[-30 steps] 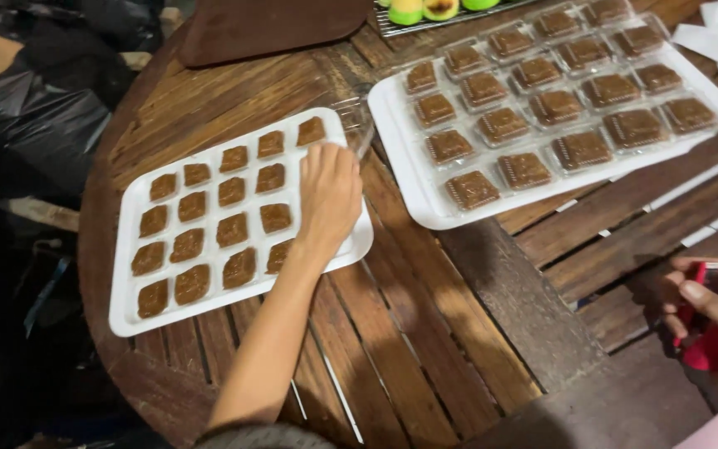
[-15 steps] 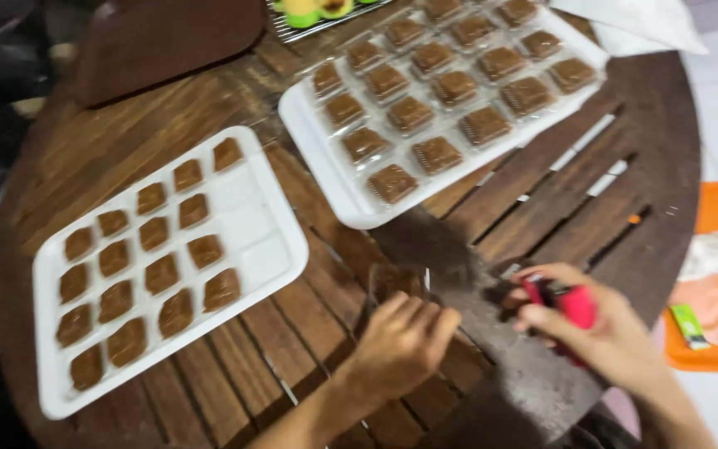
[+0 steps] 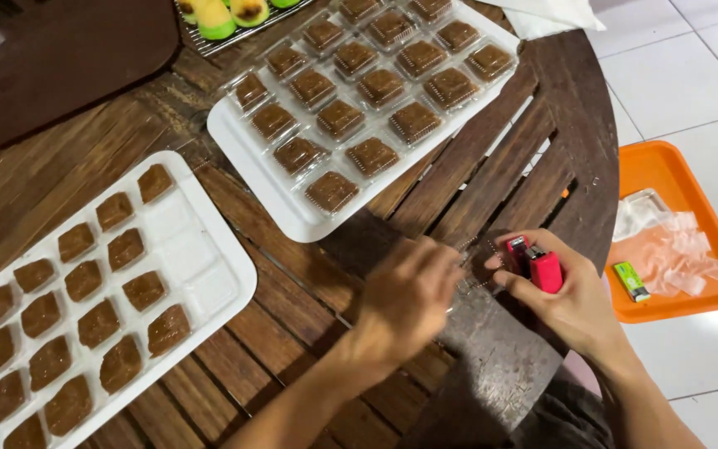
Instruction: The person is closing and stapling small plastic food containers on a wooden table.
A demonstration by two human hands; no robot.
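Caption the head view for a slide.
Right hand holds red lighter; left hand beside it, over wooden table.

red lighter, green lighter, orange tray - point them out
red lighter (image 3: 544, 268), head view, on its red body in the right hand
green lighter (image 3: 630, 281), head view, mid body
orange tray (image 3: 654, 162), head view, bare upper left corner

Desk (image 3: 492, 191): bare wood strip between white mould tray (image 3: 218, 283) and white tray of wrapped squares (image 3: 251, 166), passable. Both hands (image 3: 405, 299) (image 3: 567, 291) block the near edge below the wrapped-squares tray. Brown tray (image 3: 60, 58) fills the far-left corner.
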